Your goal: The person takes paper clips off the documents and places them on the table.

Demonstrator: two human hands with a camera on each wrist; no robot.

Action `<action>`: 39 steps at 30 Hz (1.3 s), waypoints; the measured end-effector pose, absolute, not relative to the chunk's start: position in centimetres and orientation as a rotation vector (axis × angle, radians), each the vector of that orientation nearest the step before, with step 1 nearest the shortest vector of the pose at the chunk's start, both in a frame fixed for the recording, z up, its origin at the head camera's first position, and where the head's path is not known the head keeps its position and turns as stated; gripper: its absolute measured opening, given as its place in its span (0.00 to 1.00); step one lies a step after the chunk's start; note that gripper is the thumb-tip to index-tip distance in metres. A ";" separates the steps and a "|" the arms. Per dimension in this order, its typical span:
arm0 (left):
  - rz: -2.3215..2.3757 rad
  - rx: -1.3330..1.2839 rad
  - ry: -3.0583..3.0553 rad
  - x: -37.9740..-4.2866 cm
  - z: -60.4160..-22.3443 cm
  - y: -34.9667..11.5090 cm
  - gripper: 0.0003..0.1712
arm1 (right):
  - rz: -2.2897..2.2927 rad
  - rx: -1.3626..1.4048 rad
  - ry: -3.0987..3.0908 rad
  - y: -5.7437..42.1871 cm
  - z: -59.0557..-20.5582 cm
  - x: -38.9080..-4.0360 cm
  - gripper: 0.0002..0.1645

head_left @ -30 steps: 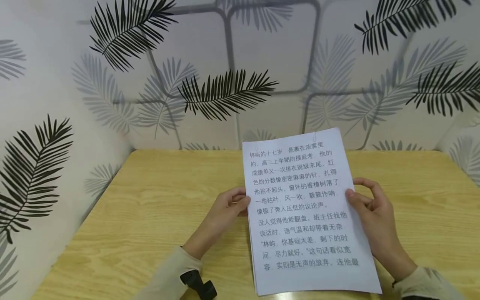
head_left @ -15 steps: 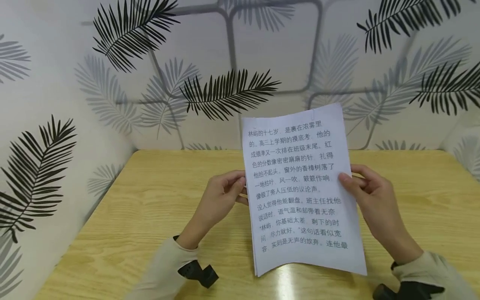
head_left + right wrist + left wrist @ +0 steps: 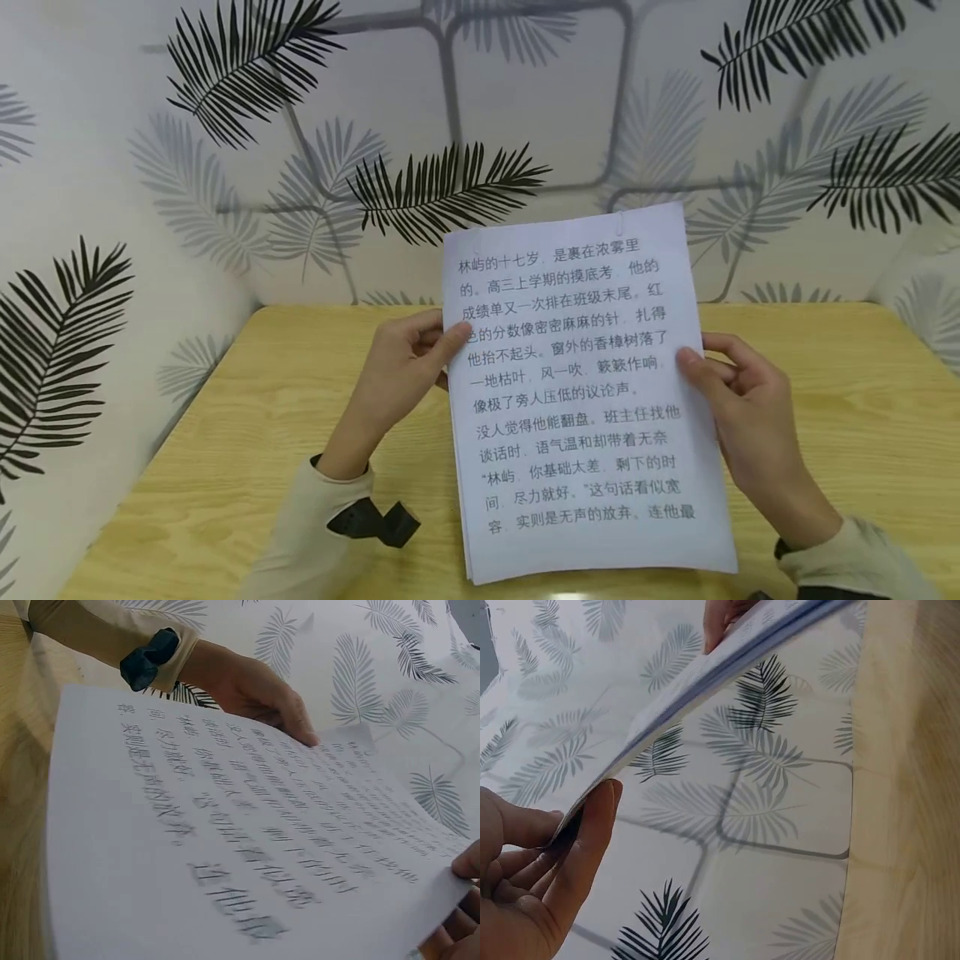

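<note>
A stack of white paper sheets [image 3: 577, 400], printed with large Chinese text, is held up in front of the wall in the head view. My left hand [image 3: 408, 367] pinches its left edge, thumb on the front and fingers behind. On the opposite edge my right hand [image 3: 750, 425] grips the sheets the same way. Two pale paper clips show at the top edge, one of them a clip [image 3: 619, 223] near the right corner. Seen edge-on in the left wrist view, the stack [image 3: 697, 686] bends a little and has several layers.
Below the paper lies a light wood-grain table [image 3: 247, 433]. Behind it rises a wall [image 3: 540, 100] covered in a black and grey leaf pattern. Each wrist wears a black strap; the left one carries a small black mount [image 3: 375, 523].
Both hands have raised the stack from lower over the table. My left hand has moved left and up, and its thumb now lies further over the front. The bowed sheets have flattened.
</note>
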State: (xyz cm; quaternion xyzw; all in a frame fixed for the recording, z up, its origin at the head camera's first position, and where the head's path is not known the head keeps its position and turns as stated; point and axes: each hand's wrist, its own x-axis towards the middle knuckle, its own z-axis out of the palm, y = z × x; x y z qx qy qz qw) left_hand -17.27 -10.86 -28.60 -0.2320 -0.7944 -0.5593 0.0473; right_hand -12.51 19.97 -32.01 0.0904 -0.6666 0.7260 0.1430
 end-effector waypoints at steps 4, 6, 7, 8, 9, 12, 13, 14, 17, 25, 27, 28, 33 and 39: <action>-1.754 -0.557 -2.604 -17.3 -28.0 -11.7 0.10 | 1.942 0.364 -2.135 20.7 -31.4 -12.8 0.07; -1.752 -0.513 -2.683 -17.4 -28.0 -11.8 0.10 | 1.810 0.391 -2.260 21.0 -30.9 -13.2 0.08; -1.747 -0.501 -2.704 -17.4 -28.1 -11.8 0.10 | 1.751 0.396 -2.304 21.1 -30.5 -13.4 0.09; -1.742 -0.502 -2.714 -17.5 -28.2 -11.7 0.10 | 1.690 0.398 -2.339 21.2 -30.1 -13.6 0.10; -1.739 -0.510 -2.716 -17.5 -28.3 -11.7 0.10 | 1.632 0.401 -2.366 21.2 -29.7 -13.8 0.11; -1.733 -0.542 -2.696 -17.6 -28.8 -11.5 0.10 | 1.522 0.371 -2.413 21.2 -28.4 -14.6 0.13; -1.727 -0.553 -2.690 -17.6 -28.9 -11.5 0.10 | 1.500 0.363 -2.416 21.1 -28.1 -14.9 0.14; -1.726 -0.564 -2.688 -17.7 -29.0 -11.5 0.10 | 1.484 0.354 -2.423 21.1 -27.8 -15.1 0.14; -1.754 -0.584 -2.703 -17.9 -29.1 -11.8 0.10 | 1.464 0.329 -2.438 20.8 -27.4 -15.7 0.15; -1.799 -0.569 -2.761 -18.5 -29.2 -11.8 0.10 | 1.314 0.343 -2.488 20.8 -27.6 -16.5 0.13; -1.810 -0.567 -2.768 -18.6 -29.3 -11.5 0.09 | 1.270 0.357 -2.479 20.9 -27.7 -16.5 0.13; -1.813 -0.571 -2.774 -18.7 -29.5 -11.4 0.09 | 1.255 0.358 -2.476 20.9 -27.8 -16.6 0.14; -1.821 -0.619 -2.810 -18.7 -30.3 -11.2 0.09 | 1.224 0.363 -2.450 21.0 -28.2 -16.9 0.14; -1.803 -0.674 -2.842 -18.8 -30.8 -10.7 0.09 | 1.216 0.338 -2.421 21.1 -28.7 -17.2 0.10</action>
